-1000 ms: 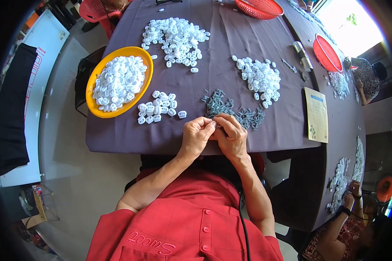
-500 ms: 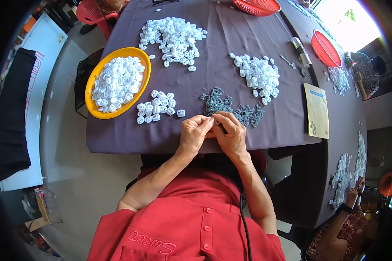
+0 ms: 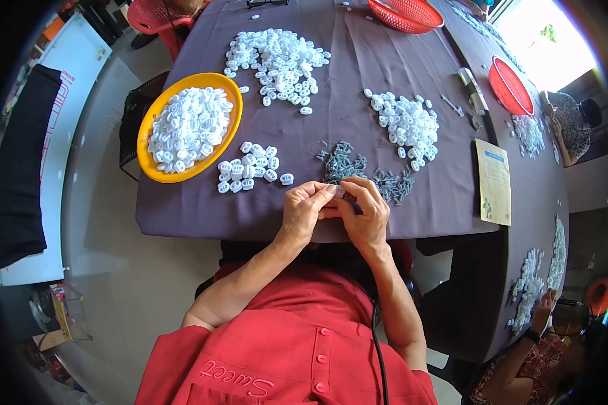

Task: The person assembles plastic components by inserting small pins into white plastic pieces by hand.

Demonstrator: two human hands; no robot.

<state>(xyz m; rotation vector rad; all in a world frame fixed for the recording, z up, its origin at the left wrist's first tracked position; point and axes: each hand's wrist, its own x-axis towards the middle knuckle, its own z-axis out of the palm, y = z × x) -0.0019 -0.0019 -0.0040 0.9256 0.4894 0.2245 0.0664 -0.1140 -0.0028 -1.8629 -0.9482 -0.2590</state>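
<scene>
A dark purple cloth covers the bench, which fills the upper half of the frame above a pale grey floor. At the upper left sits a yellow bowl heaped with white plastic pieces; a small cluster of the same white pieces lies just right of it, a larger pile near the top centre, and another pile to the right. Small grey parts are scattered just above the hands. Two red baskets stand along the top and right edge, with a yellowish printed card at right. At the bench's near edge, the left hand and right hand meet, fingertips pinched together on a small white piece; both grips are narrow. Against the earlier frames the hands stay at the same spot, fingers only slightly shifted, and the piles lie unchanged.
</scene>
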